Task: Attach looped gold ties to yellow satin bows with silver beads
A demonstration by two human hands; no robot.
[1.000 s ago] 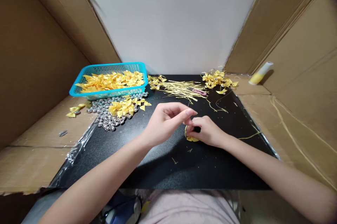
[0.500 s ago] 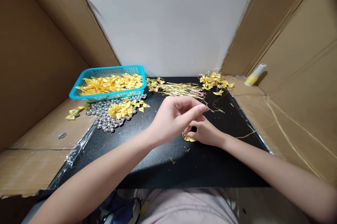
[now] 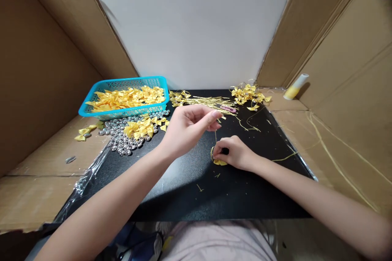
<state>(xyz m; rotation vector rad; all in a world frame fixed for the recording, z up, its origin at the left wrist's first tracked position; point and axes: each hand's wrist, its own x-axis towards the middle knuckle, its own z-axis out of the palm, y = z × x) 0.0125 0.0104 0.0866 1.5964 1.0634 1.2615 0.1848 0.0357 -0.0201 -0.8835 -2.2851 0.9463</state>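
Observation:
Raised above the black table, my left hand (image 3: 194, 126) is closed in a pinch on a thin cord (image 3: 216, 135). The cord runs down from those fingertips to a yellow bow (image 3: 219, 162) at the tabletop. My right hand (image 3: 234, 152) pinches this bow with thumb and forefinger, beside a small shiny rounded piece partly hidden by the fingers. Behind my hands lies a heap of cut gold cords (image 3: 208, 101) with pink-handled snips (image 3: 228, 109) on it. Silver beads (image 3: 122, 144) spread to the left, with several loose yellow bows (image 3: 139, 129) on top.
A blue basket (image 3: 122, 112) full of yellow bows stands at the back left. Bows with cords (image 3: 249, 94) are piled at the back right. Beyond the right edge are a white-and-yellow spool (image 3: 295, 86) and long loose strands (image 3: 333, 161). Cardboard walls flank both sides.
My left hand has moved left, away from my right hand, and a taut length of cord now shows between them. My right hand stays at the bow.

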